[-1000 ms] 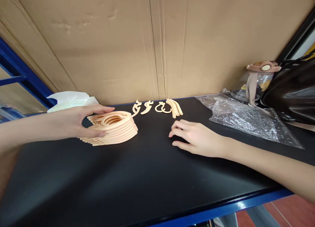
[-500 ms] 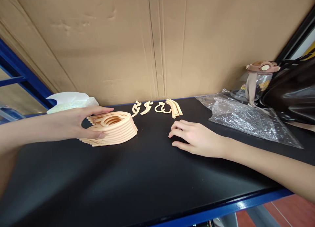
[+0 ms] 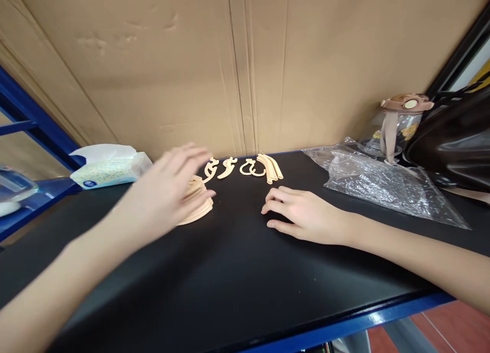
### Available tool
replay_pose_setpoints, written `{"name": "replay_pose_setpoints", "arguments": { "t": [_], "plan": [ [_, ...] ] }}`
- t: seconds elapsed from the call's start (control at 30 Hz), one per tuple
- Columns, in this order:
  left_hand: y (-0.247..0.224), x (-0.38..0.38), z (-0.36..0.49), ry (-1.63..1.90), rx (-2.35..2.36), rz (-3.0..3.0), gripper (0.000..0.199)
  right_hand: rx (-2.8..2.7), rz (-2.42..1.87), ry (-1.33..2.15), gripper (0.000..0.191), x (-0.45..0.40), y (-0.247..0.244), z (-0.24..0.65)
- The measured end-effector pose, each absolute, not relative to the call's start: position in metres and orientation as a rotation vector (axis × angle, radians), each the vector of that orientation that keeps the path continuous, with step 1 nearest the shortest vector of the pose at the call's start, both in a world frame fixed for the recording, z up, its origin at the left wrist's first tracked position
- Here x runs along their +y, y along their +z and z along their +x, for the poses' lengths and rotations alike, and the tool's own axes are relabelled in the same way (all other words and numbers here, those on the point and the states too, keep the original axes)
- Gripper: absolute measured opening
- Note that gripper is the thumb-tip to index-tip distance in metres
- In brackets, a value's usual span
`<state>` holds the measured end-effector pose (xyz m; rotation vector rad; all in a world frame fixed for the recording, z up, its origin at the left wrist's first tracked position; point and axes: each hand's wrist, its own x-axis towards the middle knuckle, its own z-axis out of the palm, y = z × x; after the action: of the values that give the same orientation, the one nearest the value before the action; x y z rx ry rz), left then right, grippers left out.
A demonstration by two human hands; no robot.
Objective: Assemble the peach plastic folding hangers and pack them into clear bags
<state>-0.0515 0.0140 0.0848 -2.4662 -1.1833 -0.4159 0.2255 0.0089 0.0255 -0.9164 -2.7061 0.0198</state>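
The left hand (image 3: 168, 187) has moved, hiding some curvy pieces (image 3: 199, 211), the right hand (image 3: 300, 214) near crinkly plastic (image 3: 377, 182), both grips loose, empty.

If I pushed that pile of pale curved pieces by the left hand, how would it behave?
The pile might slip apart, since it looks stacked in separate layers. It seems fairly stiff, as its curved edges show no sag. It probably wouldn't roll, lying low on the black table.
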Motion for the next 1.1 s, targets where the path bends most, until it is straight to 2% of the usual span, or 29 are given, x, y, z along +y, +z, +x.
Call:
{"name": "replay_pose_setpoints", "arguments": {
  "t": [0.07, 0.23, 0.47, 0.77, 0.93, 1.1],
  "plan": [
    [0.067, 0.008, -0.036, -0.388, -1.0, -2.564, 0.053, -2.709, -0.92, 0.013, 0.023, 0.009, 0.026, 0.226],
    [0.04, -0.004, -0.019, -0.186, -0.961, -2.77, 0.053, -2.718, -0.929, 0.013, 0.024, 0.009, 0.026, 0.228],
    [0.033, -0.002, -0.016, -0.173, -0.929, -2.932, 0.039, -2.722, -0.933, 0.007, 0.023, 0.008, 0.027, 0.228],
    [0.035, -0.002, -0.014, -0.204, -0.9, -2.923, 0.036, -2.579, -0.986, -0.09, 0.023, 0.019, 0.023, 0.231],
    [0.034, -0.002, -0.015, -0.195, -0.888, -2.919, 0.036, -2.476, -1.138, -0.223, 0.045, 0.034, 0.018, 0.237],
    [0.033, -0.001, -0.015, -0.193, -0.885, -2.923, 0.035, -2.535, -1.206, -0.148, 0.059, 0.043, 0.012, 0.242]
  ]
}}
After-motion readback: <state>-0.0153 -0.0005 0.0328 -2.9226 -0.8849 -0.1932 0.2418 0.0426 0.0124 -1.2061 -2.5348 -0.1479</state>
